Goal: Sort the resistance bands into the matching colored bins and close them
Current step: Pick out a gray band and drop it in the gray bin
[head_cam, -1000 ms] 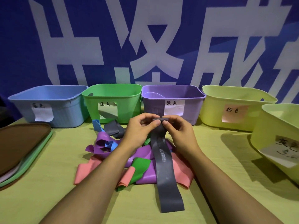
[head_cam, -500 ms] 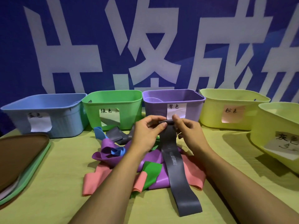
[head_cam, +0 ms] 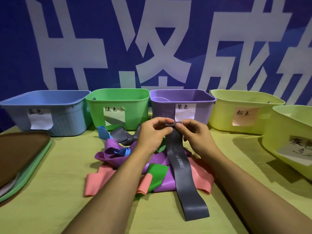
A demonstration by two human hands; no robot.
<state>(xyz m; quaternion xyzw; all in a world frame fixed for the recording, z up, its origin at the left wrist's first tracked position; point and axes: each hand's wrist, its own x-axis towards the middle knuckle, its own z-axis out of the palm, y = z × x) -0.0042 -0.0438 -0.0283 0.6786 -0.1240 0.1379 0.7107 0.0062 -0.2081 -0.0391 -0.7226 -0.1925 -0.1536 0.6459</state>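
Note:
Both hands pinch the top end of a long grey band (head_cam: 184,174) that trails toward me over the pile. My left hand (head_cam: 154,132) and my right hand (head_cam: 194,134) meet in front of the purple bin (head_cam: 162,108). Under them lies a heap of bands: purple (head_cam: 113,149), blue (head_cam: 124,152), pink (head_cam: 99,179), green (head_cam: 157,171) and another grey one (head_cam: 120,133). Along the back stand a blue bin (head_cam: 67,119), a green bin (head_cam: 135,115), the purple one, a yellow-green bin labelled pink (head_cam: 222,119) and, at the right, a yellow-green bin labelled grey (head_cam: 276,137).
Stacked lids (head_cam: 20,152), brown on top with green beneath, lie at the left edge of the yellow-green table (head_cam: 59,208). A blue banner with large white characters fills the wall behind the bins. All bins stand open.
The view tilted up slightly and the hands stay together at the band's top end, fingers working it. The band's lower end has slid a little to the right.

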